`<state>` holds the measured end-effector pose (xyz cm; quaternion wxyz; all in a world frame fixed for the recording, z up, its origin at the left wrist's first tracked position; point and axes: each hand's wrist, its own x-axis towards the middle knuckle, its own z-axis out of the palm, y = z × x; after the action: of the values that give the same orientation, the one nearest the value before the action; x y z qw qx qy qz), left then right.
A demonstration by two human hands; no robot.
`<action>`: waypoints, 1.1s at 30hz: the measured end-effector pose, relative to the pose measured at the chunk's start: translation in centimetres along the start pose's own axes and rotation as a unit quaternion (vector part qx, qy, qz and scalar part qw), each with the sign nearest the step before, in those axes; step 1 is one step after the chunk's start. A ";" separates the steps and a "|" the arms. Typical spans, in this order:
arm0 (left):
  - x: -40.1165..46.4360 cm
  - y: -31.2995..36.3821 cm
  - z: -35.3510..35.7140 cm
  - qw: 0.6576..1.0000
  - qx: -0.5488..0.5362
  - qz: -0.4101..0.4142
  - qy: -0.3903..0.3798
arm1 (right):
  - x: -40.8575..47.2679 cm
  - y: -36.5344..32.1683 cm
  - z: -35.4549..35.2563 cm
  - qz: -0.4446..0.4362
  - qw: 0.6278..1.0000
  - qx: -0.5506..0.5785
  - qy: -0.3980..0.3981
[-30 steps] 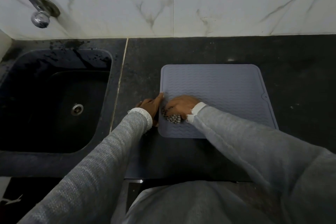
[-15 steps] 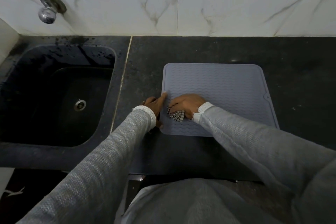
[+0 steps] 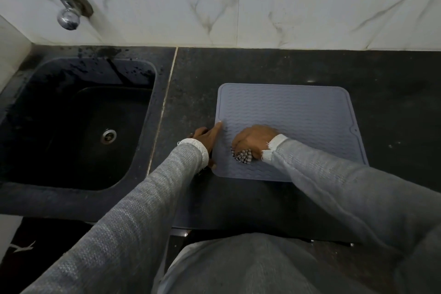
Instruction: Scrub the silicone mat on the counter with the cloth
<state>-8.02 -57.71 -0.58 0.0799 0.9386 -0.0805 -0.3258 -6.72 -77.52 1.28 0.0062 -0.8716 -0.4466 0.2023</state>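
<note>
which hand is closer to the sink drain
Left. The left hand rests at the mat's left edge, nearer the drain; the right hand grips the cloth farther right.

White marble wall (image 3: 310, 24); black sink (image 3: 78, 126); dim.

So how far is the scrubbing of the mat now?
In progress. The right hand presses the checked cloth on the near-left part of the silicone mat; the left hand steadies its left edge. Whether any part is clean cannot be told. The far and right areas appear left.
</note>
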 end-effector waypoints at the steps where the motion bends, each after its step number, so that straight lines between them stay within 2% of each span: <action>1: 0.0 0.1 -0.1 1.000 0.000 -0.002 -0.003 | 0.6 -0.8 -0.2 -0.004 0.999 0.015 0.032; 3: 0.4 0.1 0.0 1.000 0.000 -0.005 -0.005 | 1.9 -2.4 -0.2 -0.025 0.996 0.039 0.074; 6: 0.6 0.0 0.2 1.000 -0.009 -0.007 -0.002 | 2.4 -3.5 0.6 -0.034 0.997 0.022 0.072; 10: 0.3 -0.3 0.3 1.000 -0.007 0.002 0.003 | 0.4 -1.2 1.0 0.010 0.998 0.051 -0.022; 13: 0.2 -0.4 0.5 1.000 -0.014 0.002 0.000 | -0.6 -0.2 1.3 -0.028 0.999 0.040 -0.003; 18: 0.5 0.1 0.4 1.000 0.006 -0.014 -0.012 | 1.8 -1.6 0.3 0.018 0.998 0.053 0.020; 20: 0.8 0.0 0.5 1.000 0.013 -0.010 -0.010 | 2.5 -2.4 0.3 0.000 0.998 0.038 0.046; 25: 0.5 -0.2 0.5 1.000 -0.013 -0.013 -0.018 | -0.2 0.7 1.6 0.000 0.999 0.026 0.019; 27: 0.4 0.0 0.4 0.999 -0.025 -0.011 -0.017 | -2.4 2.4 1.9 -0.014 0.998 0.053 0.038; 30: 0.3 0.2 0.5 0.999 -0.033 -0.011 -0.014 | -3.5 3.2 1.8 -0.021 0.999 0.042 0.001; 33: 0.1 0.4 0.5 1.000 -0.011 -0.010 -0.010 | -1.9 2.5 1.8 -0.016 0.998 0.050 0.046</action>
<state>-8.29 -58.19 -0.95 0.0865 0.9349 -0.0685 -0.3373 -6.42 -80.84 -0.18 0.0731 -0.8711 -0.4494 0.1842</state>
